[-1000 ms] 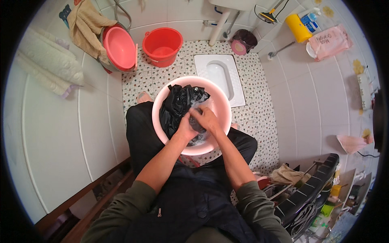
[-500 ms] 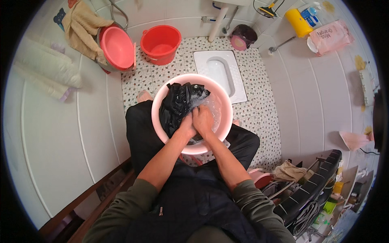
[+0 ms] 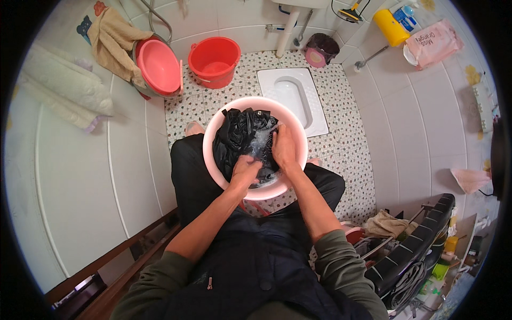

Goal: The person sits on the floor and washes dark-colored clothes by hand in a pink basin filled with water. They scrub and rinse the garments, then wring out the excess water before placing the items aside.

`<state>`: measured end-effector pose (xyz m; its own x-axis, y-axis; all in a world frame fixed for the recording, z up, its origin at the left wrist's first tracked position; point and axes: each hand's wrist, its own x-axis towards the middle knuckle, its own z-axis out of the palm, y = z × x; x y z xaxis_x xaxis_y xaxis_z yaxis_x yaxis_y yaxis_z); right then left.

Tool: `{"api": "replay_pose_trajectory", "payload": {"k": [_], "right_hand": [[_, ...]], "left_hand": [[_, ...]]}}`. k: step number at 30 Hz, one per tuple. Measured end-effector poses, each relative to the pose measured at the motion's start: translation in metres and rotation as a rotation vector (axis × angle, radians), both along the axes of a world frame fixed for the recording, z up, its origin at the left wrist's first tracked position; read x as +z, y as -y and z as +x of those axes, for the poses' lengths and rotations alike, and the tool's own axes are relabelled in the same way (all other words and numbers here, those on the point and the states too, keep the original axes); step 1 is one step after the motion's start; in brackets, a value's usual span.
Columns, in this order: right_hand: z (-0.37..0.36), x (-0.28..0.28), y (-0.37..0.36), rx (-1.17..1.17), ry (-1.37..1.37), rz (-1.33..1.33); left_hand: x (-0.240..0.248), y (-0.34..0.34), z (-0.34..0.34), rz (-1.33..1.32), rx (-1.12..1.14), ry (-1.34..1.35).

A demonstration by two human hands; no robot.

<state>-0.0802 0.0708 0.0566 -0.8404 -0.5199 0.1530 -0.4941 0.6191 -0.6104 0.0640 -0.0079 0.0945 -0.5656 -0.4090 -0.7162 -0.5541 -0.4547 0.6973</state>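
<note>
A pale pink basin (image 3: 212, 172) between my knees holds a wet, shiny black garment (image 3: 233, 130) and whitish suds (image 3: 261, 141). My left hand (image 3: 246, 172) is over the cloth near the basin's front, a little blurred, its fingers apart and holding nothing I can see. Along the right inner side, my right hand (image 3: 284, 146) is closed on the garment's edge, its fingertips partly hidden by the cloth and the rim. Part of the garment lies in the soapy water between my two hands.
Beyond the basin are a red bucket (image 3: 214, 63), a white squat toilet (image 3: 314, 120) and a small bin (image 3: 321, 50). A pink tub (image 3: 159, 66) and a tan towel (image 3: 114, 45) hang at far left. At right stands a black padded folded frame (image 3: 410, 250).
My hands were together at the middle of the basin; now they are apart, the left nearer me and the right against the right side. The black cloth has spread rightward.
</note>
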Motion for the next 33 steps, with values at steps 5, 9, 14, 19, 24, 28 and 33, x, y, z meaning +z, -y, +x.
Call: {"api": "replay_pose_trajectory", "payload": {"k": [5, 9, 14, 19, 24, 28, 33], "right_hand": [[0.006, 0.008, 0.001, 0.18, 0.027, 0.433], [0.021, 0.021, 0.004, 0.193, 0.157, 0.193], [0.069, 0.077, -0.001, 0.222, 0.229, 0.091], [0.093, 0.062, -0.001, 0.164, 0.186, 0.039], [0.033, 0.007, 0.009, -0.083, 0.144, 0.195], [0.001, 0.001, 0.013, -0.027, 0.12, 0.248], [0.018, 0.01, 0.011, -0.059, 0.201, 0.037]], "left_hand": [[-0.011, -0.005, -0.017, 1.139, 0.066, -0.087], [-0.028, -0.014, -0.039, 1.292, 0.269, -0.331], [-0.07, 0.007, -0.048, 1.078, 0.329, -0.513], [-0.106, 0.009, -0.039, 1.332, 0.265, -0.576], [-0.045, -0.009, -0.057, 1.016, 0.427, -0.287], [-0.059, -0.007, -0.063, 0.99, 0.466, -0.249], [-0.044, -0.002, -0.057, 1.08, 0.423, -0.332]]}}
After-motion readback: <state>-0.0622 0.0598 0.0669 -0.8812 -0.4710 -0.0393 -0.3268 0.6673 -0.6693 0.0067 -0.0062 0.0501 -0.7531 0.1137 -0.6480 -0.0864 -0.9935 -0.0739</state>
